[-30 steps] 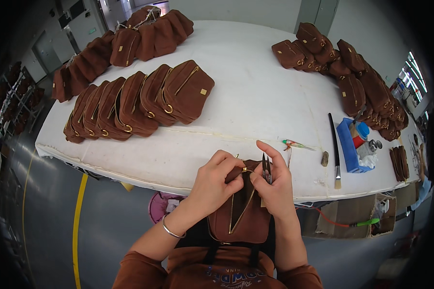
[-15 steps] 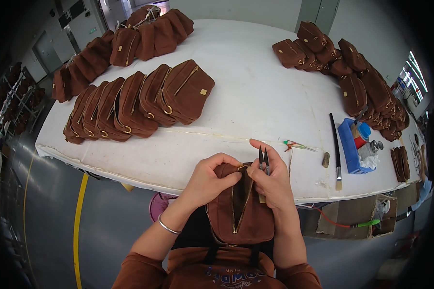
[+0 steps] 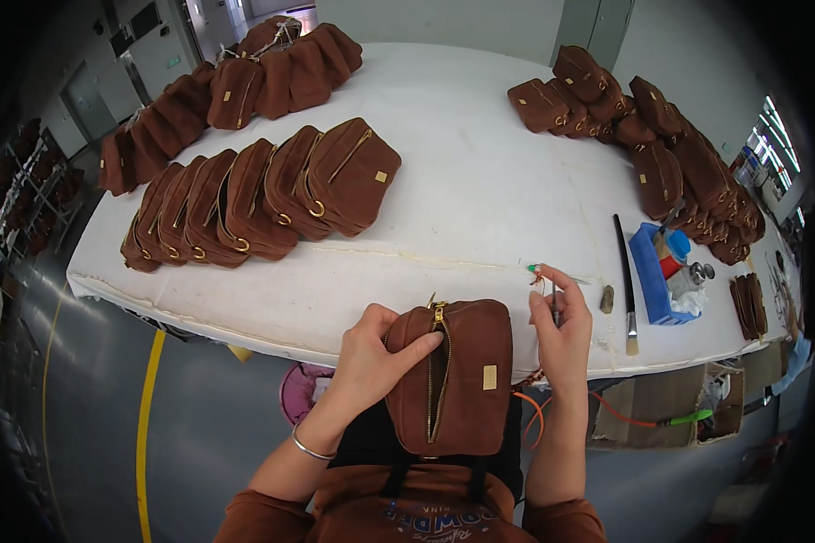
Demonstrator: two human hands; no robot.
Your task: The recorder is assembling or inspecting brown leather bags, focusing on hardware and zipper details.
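Note:
A brown bag (image 3: pixel 469 389) with a small gold patch stands upright at the table's front edge, its front zipper (image 3: pixel 436 380) partly undone. My left hand (image 3: pixel 371 362) grips the bag's left side, the thumb pressed at the zipper opening below the gold puller. To the bag's right, my right hand (image 3: pixel 566 339) is off it, dark thread snips (image 3: pixel 556 308) tucked in the palm. Its index finger and thumb are stretched toward a small pointed tool with a green end (image 3: pixel 533 269) and a reddish cord; whether they touch it I cannot tell.
Several brown bags (image 3: pixel 349 176) lean in a row at left, with more piled far left and at right (image 3: pixel 656 176). Right of my hand lie a small brownish stub (image 3: pixel 607 300), a black-handled brush (image 3: pixel 626 285) and a blue tray (image 3: pixel 647 271) of bottles. A cardboard box (image 3: pixel 643 425) sits below the edge.
My right hand has left the zipper top and moved right to the green-ended tool. The bag has turned slightly and its zipper gap is narrower. My left hand has shifted down the bag's side.

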